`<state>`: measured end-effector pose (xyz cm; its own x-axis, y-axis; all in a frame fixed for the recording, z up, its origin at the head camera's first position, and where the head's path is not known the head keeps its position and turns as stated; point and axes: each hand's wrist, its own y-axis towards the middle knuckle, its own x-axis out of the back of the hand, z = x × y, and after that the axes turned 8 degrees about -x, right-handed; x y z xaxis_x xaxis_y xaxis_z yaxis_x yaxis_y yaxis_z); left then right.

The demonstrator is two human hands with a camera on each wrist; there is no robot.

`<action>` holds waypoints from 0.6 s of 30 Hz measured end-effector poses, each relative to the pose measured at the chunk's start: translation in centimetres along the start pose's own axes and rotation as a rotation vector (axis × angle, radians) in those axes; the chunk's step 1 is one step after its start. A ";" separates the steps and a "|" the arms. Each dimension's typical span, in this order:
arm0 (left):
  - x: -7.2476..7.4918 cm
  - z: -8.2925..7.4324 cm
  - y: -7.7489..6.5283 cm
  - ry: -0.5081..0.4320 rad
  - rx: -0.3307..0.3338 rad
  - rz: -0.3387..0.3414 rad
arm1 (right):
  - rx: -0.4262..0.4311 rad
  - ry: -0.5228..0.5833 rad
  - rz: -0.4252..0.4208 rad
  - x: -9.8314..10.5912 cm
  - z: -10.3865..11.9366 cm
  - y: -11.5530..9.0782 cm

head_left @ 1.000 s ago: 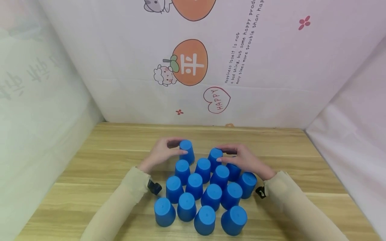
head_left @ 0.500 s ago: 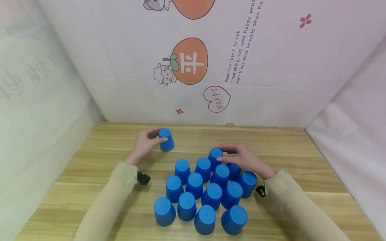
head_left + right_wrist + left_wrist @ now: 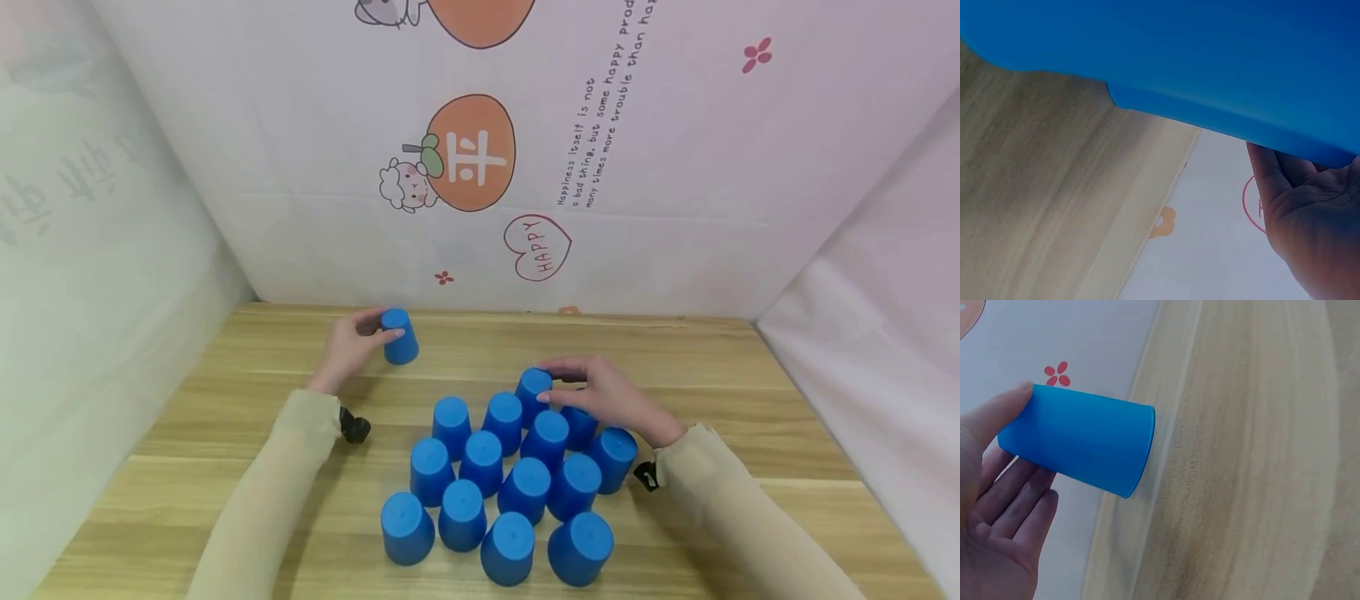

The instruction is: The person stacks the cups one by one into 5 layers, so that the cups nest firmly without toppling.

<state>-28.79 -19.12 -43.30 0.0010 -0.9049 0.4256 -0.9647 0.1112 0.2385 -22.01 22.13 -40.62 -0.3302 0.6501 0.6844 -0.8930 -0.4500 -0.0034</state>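
Observation:
My left hand pinches an upside-down blue cup near its base, at the back left of the table. The left wrist view shows the thumb on one side of this cup and the fingers on the other. My right hand holds another upside-down blue cup between thumb and fingers, at the back of the cup group. In the right wrist view a nearer blue cup hides most of the held one, and part of the hand shows behind.
Several more upside-down blue cups stand close together in front of my right hand, down to the table's near side. The wooden table meets a printed white cloth at the back. White cloth also hangs at both sides.
My left hand has carried its cup away from the group, leftward and toward the back edge. My right hand stays at its cup, and the other cups have not moved.

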 end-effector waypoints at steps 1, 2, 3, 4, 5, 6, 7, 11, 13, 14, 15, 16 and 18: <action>0.0 0.1 0.0 -0.001 0.004 0.001 | 0.003 -0.003 0.000 0.0 0.0 0.0; 0.0 0.2 0.1 -0.003 0.008 0.001 | 0.004 -0.008 0.000 0.0 0.1 0.0; 0.1 0.2 0.1 -0.006 0.015 0.001 | 0.005 -0.014 0.001 0.0 0.1 0.0; 0.1 0.4 0.1 -0.009 0.021 0.000 | 0.005 -0.019 0.002 0.0 0.2 0.0; 0.2 0.4 0.2 -0.011 0.025 0.000 | 0.003 -0.023 0.004 0.0 0.3 0.0; 0.2 0.5 0.2 -0.013 0.029 -0.001 | 0.002 -0.028 0.005 0.0 0.4 0.1; 0.3 0.5 0.2 -0.016 0.031 -0.001 | 0.001 -0.032 0.006 0.0 0.4 0.1; 0.3 0.6 0.2 -0.023 0.032 0.000 | -0.012 -0.038 0.012 0.0 0.7 0.1; 0.3 0.6 0.2 -0.025 0.030 0.000 | -0.017 -0.033 0.016 0.1 0.8 0.2; 0.3 0.6 0.2 -0.026 0.030 -0.001 | -0.025 -0.029 0.017 0.1 0.8 0.1; 0.2 0.5 0.2 -0.029 0.029 -0.002 | -0.029 -0.025 0.015 0.2 0.9 0.1; 0.2 0.5 0.2 -0.029 0.028 -0.003 | -0.031 -0.019 0.012 0.3 0.9 0.1; 0.2 0.5 0.2 -0.034 0.027 -0.007 | -0.032 -0.001 -0.001 0.7 1.0 0.1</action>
<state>-29.12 -19.48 -43.65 -0.0004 -0.9193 0.3936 -0.9715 0.0937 0.2178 -22.03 21.89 -39.39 -0.3290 0.6498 0.6853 -0.9027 -0.4294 -0.0262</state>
